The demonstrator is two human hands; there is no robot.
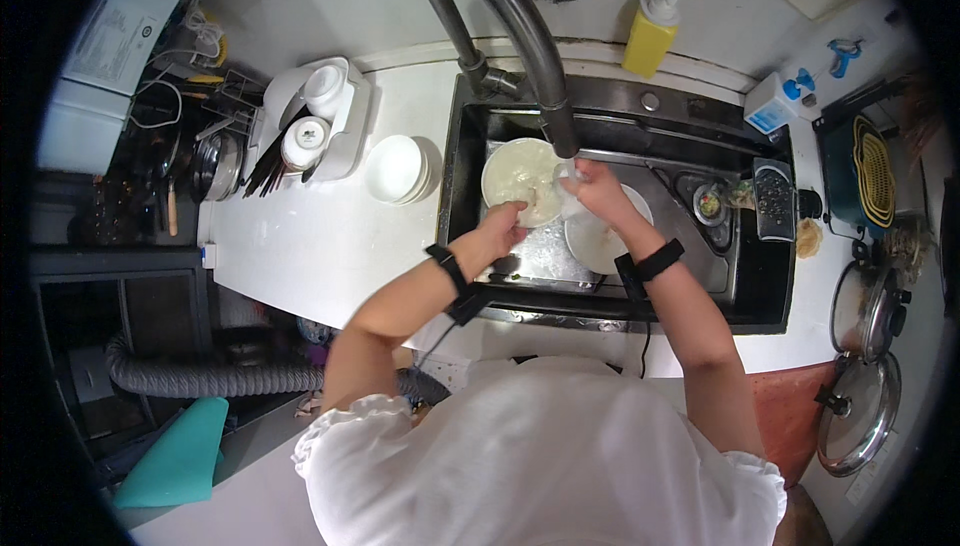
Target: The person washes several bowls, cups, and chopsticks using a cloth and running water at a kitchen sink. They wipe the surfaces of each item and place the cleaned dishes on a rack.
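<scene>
In the black sink (581, 313), a round white dish (521, 171) holds cloudy, pale liquid. My left hand (501, 231) grips its near rim, thumb over the edge. Just below the faucet spout, my right hand (600, 189) has its fingers closed around a whitish, translucent item (568, 184), too blurred to name surely. A second round white dish (600, 246) lies to the right, partly covered by my right hand and forearm. The dark gooseneck faucet (551, 88) arches over the first dish.
Stacked white bowls (395, 169) stand left of the sink, beside a white dish rack (349, 133) with cups and chopsticks. A strainer (709, 204) holding food scraps sits in the sink's right part. A yellow pump bottle (651, 28) is behind; a lidded pot (866, 313) stands right.
</scene>
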